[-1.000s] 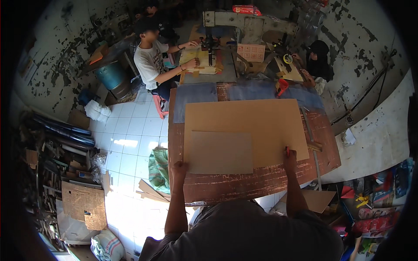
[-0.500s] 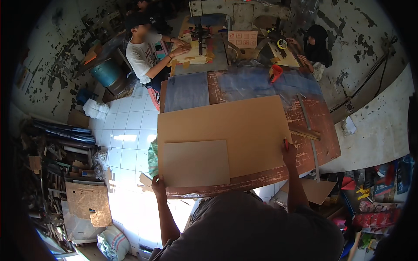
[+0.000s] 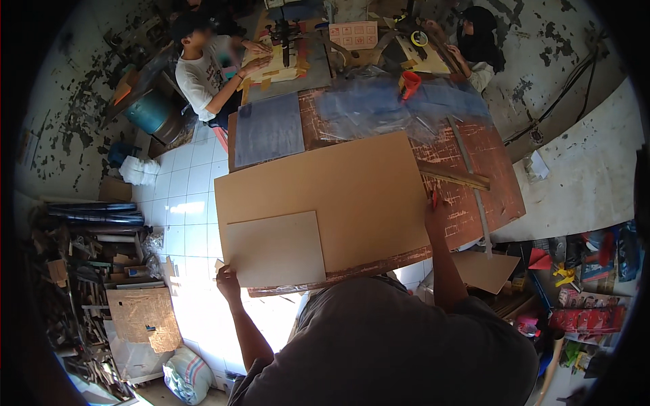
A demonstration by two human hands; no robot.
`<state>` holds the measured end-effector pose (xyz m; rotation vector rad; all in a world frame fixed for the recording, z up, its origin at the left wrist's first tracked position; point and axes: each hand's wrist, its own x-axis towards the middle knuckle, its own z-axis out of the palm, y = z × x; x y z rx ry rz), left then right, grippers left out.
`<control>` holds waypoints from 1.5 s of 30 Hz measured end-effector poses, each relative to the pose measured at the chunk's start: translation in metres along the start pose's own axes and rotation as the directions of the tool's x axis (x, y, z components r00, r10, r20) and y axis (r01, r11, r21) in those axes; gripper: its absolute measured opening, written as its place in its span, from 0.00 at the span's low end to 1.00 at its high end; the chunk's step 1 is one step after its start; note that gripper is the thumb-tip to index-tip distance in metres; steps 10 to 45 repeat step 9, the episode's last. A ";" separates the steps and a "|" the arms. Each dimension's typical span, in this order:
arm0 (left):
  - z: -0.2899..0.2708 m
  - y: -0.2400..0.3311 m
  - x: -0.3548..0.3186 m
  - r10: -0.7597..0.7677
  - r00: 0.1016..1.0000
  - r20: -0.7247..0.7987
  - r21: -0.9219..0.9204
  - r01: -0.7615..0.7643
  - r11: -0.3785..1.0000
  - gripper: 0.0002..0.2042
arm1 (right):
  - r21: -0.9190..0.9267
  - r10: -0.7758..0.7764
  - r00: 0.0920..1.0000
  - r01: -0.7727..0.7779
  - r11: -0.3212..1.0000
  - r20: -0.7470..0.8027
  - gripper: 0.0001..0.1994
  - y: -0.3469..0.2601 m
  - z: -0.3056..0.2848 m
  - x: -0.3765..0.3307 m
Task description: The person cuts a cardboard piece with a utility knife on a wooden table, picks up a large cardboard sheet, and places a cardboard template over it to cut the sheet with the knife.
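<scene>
A large brown board [image 3: 365, 189] lies across the near part of the table, with a smaller greyish-tan sheet [image 3: 277, 250] on its lower left corner. My left hand [image 3: 229, 281] is closed at that corner, its fingers pinching the left edge by the smaller sheet; whether both layers are in the pinch I cannot tell. At the board's right edge, my right hand [image 3: 433, 218] is closed around a small red tool [image 3: 434, 197], whose kind and tip are hard to make out.
The worn reddish table [image 3: 497, 203] also carries a wooden strip [image 3: 453, 176], a long metal ruler [image 3: 474, 183], clear plastic sheets [image 3: 379, 108], a dark sheet [image 3: 271, 128] and a red cup-like container [image 3: 409, 85]. Two people work at the far side. Scrap piles [image 3: 81, 284] stand left.
The large board and smaller sheet have slid left and nearer to me, baring more of the wooden strip. Both hands moved along with the board's edges. The whole view has shifted a little.
</scene>
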<state>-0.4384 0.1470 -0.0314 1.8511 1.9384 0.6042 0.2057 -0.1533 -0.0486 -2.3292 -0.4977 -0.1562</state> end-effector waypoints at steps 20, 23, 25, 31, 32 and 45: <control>0.004 -0.007 0.010 -0.171 0.978 0.118 0.020 0.170 0.985 0.13 | 0.054 0.240 0.951 -0.255 0.966 0.195 0.20 -0.009 -0.005 0.013; 0.004 -0.007 0.010 -0.171 0.978 0.118 0.020 0.170 0.985 0.13 | 0.054 0.240 0.951 -0.255 0.966 0.195 0.20 -0.009 -0.005 0.013; 0.004 -0.007 0.010 -0.171 0.978 0.118 0.020 0.170 0.985 0.13 | 0.054 0.240 0.951 -0.255 0.966 0.195 0.20 -0.009 -0.005 0.013; 0.004 -0.007 0.010 -0.171 0.978 0.118 0.020 0.170 0.985 0.13 | 0.054 0.240 0.951 -0.255 0.966 0.195 0.20 -0.009 -0.005 0.013; 0.004 -0.007 0.010 -0.171 0.978 0.118 0.020 0.170 0.985 0.13 | 0.054 0.240 0.951 -0.255 0.966 0.195 0.20 -0.009 -0.005 0.013; 0.004 -0.007 0.010 -0.171 0.978 0.118 0.020 0.170 0.985 0.13 | 0.054 0.240 0.951 -0.255 0.966 0.195 0.20 -0.009 -0.005 0.013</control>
